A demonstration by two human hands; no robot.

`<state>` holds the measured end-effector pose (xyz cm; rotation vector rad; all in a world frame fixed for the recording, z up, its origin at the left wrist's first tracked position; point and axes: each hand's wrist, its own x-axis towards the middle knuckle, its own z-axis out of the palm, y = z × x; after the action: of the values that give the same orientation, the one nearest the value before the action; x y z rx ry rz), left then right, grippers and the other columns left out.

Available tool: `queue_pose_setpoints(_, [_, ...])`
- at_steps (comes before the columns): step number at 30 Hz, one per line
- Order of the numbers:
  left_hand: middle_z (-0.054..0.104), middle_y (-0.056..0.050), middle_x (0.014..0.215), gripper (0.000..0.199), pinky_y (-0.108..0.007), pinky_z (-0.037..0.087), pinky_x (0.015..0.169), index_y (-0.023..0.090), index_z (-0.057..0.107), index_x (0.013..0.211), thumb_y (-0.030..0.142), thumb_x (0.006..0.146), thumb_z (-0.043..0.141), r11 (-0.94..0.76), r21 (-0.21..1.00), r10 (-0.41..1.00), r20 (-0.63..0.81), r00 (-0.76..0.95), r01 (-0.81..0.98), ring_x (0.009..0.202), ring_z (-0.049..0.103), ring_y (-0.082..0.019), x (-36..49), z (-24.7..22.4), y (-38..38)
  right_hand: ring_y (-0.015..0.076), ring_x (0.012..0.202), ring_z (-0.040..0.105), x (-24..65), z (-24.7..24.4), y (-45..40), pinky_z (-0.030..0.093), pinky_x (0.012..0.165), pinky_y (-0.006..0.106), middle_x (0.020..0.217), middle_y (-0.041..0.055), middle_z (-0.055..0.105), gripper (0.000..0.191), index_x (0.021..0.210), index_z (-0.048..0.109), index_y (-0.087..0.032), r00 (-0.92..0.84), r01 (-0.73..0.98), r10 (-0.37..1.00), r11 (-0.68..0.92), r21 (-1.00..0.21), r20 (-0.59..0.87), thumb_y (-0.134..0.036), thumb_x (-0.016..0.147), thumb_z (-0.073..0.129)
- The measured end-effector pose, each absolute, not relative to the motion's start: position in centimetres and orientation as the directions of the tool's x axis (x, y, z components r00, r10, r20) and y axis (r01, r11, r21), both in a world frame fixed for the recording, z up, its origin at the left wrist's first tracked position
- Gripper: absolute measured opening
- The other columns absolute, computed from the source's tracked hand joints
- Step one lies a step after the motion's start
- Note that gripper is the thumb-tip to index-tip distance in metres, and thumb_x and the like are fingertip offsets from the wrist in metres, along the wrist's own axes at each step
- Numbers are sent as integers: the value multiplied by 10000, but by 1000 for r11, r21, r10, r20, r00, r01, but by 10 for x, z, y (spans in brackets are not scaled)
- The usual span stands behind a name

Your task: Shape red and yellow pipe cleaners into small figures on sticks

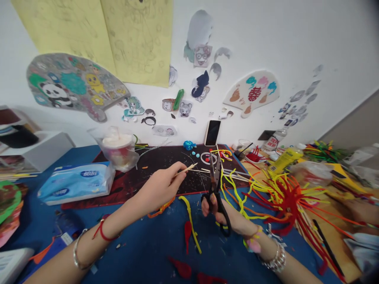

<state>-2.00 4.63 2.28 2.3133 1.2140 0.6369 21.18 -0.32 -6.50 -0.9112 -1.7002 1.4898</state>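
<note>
A: Head view, writing?
B: Red 囍 on white fan-shaped cutout (251, 94); blue-and-white plastic tissue pack (77, 182), characters too blurred to read.
A: Surface, room?
B: Dark rectangular mat (126, 183) on blue tabletop (142, 248), beside white wall (296, 35).
A: Grips?
B: Left hand (166, 180) pinches thin pale stick (189, 168) above mat; right hand (217, 213) grasps black-handled metal scissors (215, 183), blades up.
</note>
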Motion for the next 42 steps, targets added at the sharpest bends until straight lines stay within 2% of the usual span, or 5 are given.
queue_pose_setpoints(9, [565, 14, 711, 257, -218, 331, 543, 195, 504, 942, 300, 920, 270, -575, 554, 801, 231, 552, 602, 599, 513, -113, -12, 32, 28, 160, 779, 397, 198, -65, -19, 411, 763, 329, 876, 35, 403, 507, 956, 414, -201, -604, 262, 796, 167, -951, -27, -664, 749, 423])
queue_pose_setpoints(20, [597, -12, 639, 278, -237, 322, 473, 181, 469, 873, 286, 924, 217, -689, 281, 717, 130, 684, 669, 549, 589, -167, 0, 20, 9, 149, 724, 399, 197, -76, -28, 445, 697, 306, 828, 30, 415, 498, 944, 413, -180, -630, 280, 776, 260, -924, 28, -650, 793, 345])
queue_pose_setpoints(28, [619, -26, 676, 271, -240, 358, 510, 177, 489, 839, 278, 911, 248, -706, 284, 698, 125, 705, 649, 595, 603, -168, 2, 21, 8, 187, 769, 459, 198, -74, -30, 436, 795, 362, 876, 65, 476, 610, 1062, 441, -175, -640, 339, 768, 326, -882, 38, -693, 773, 300])
queue_pose_setpoints(36, [632, -16, 707, 239, -241, 349, 506, 191, 499, 829, 274, 899, 286, -726, 339, 671, 156, 725, 599, 596, 600, -167, 10, 9, -2, 280, 1146, 391, 191, -74, -30, 295, 991, 419, 1252, 169, 391, 889, 1321, 237, -124, -652, 199, 749, 322, -926, 120, -716, 690, 440])
queue_pose_setpoints(42, [621, -22, 671, 258, -232, 344, 485, 184, 515, 837, 286, 898, 286, -716, 363, 673, 132, 728, 596, 562, 590, -156, 11, 10, -5, 299, 1132, 391, 193, -76, -31, 321, 964, 439, 1245, 158, 397, 821, 1312, 252, -145, -602, 265, 789, 344, -901, 124, -626, 704, 522])
